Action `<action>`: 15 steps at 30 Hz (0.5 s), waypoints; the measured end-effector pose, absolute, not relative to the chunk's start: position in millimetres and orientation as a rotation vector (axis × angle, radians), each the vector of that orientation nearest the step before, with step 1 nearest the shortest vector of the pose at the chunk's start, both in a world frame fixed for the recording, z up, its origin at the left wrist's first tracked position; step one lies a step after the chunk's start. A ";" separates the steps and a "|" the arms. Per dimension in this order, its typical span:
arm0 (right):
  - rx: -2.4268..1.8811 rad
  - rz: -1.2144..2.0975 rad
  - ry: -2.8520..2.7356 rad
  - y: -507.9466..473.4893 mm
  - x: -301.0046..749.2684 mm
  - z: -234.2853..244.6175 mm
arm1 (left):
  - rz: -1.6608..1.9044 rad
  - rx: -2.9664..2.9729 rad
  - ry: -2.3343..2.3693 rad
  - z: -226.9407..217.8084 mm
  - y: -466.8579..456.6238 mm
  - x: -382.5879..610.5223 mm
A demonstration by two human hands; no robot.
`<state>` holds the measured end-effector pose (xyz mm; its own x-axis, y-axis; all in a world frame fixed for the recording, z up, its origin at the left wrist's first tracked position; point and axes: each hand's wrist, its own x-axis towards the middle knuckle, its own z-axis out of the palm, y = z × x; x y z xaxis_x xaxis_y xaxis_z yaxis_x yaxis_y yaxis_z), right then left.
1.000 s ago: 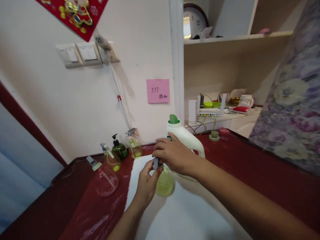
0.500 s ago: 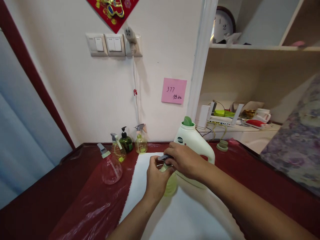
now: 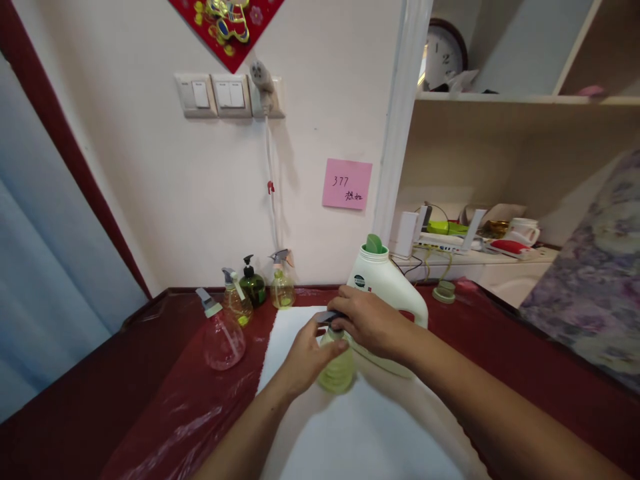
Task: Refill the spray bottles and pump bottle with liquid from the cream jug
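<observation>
A small ribbed spray bottle (image 3: 337, 375) of clear yellow-green plastic stands on the white sheet (image 3: 340, 437). My left hand (image 3: 303, 360) is around its upper part, with the thumb across the front near the neck. From above, my right hand (image 3: 370, 320) has its fingers closed on the dark grey spray head (image 3: 327, 317) at the bottle's top. Its fingers cover most of the head, so how it sits on the neck is hidden. Just behind my right hand stands a pale green detergent jug (image 3: 385, 277), uncapped, with something green in its mouth.
To the left stand a clear spray bottle (image 3: 224, 340), a yellowish spray bottle (image 3: 237, 303), a dark green pump bottle (image 3: 253, 287) and another spray bottle (image 3: 283, 290). A green cap (image 3: 444, 291) lies right of the jug. The wall is close behind; shelves rise at the right.
My left hand has turned and loosened a little around the bottle, its forearm shifting left, and more of the bottle shows. My right hand stays on the spray head.
</observation>
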<state>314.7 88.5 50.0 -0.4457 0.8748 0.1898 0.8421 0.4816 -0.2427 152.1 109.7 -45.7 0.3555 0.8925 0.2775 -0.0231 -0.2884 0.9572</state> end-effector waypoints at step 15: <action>-1.459 0.103 -2.430 88.4 316.1 46.1 | 0.953 1.608 0.719 -46.7 120.1 136.9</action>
<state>316.1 88.4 46.1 -0.4366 0.8720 0.2214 0.8500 0.4805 -0.2159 136.9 120.1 -46.7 0.4959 0.8412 0.2156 -0.0231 -0.2354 0.9716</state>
